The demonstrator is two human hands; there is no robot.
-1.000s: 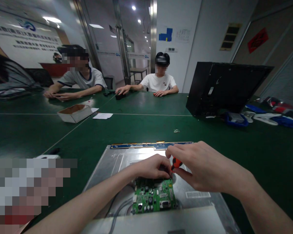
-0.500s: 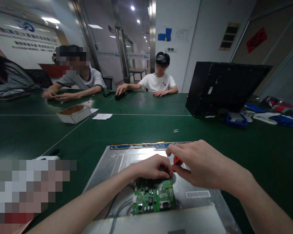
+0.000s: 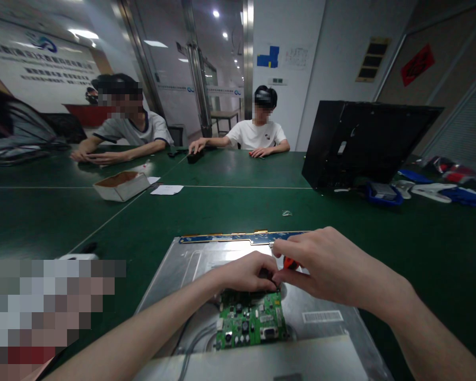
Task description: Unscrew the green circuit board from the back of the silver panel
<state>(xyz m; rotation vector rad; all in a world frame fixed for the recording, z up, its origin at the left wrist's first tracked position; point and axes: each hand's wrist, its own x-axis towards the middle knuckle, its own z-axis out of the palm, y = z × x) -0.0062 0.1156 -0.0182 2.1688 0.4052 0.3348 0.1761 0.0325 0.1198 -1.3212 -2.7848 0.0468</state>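
Orange tool [image 3: 290, 263] in right grip [image 3: 325, 267]

An office meeting room — two people [image 3: 257, 135] sit across a big green table [image 3: 222, 209], with glass doors [image 3: 164, 58] behind and a lettered sign [image 3: 59, 63] on the wall.

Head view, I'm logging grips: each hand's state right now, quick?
Left hand: curled at the far edge of the green circuit board; its grip cannot be told.
Right hand: closed, holding an orange-and-black tool.
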